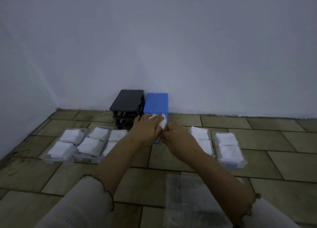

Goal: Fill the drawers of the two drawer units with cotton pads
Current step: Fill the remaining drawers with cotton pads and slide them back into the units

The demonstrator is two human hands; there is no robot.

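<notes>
Floor (257,142): tan tiles; everything stands on it, no bench in view.
Wall (171,47): plain, pale, just behind both units.
Black unit (127,101): empty frame, slots open toward the person, touching or just beside the blue unit on its left.
Blue unit (155,102): against the wall, long axis running from wall toward the person.
Blue drawer (157,141): pulled out toward the person, mostly hidden under both hands.
Pads (163,120): white stack in the blue drawer, beneath the left hand.
Left hand (147,126): fingers fairly straight, pressing flat on the pads.
Right hand (175,133): fingers curled at the drawer's near right edge, seeming to pinch the pads' corner; the exact hold cannot be told.
Left trays (68,159): three clear drawers side by side, each holding two stacks of white pads, long axes toward the wall.
Right trays (229,164): two clear drawers with pads; the nearer one is partly hidden by the right forearm.
Plastic bag (197,193): clear, flat on the floor under the right arm.
Sleeves (85,202): pale ribbed fabric, pushed up.
Writing: none readable.
</notes>
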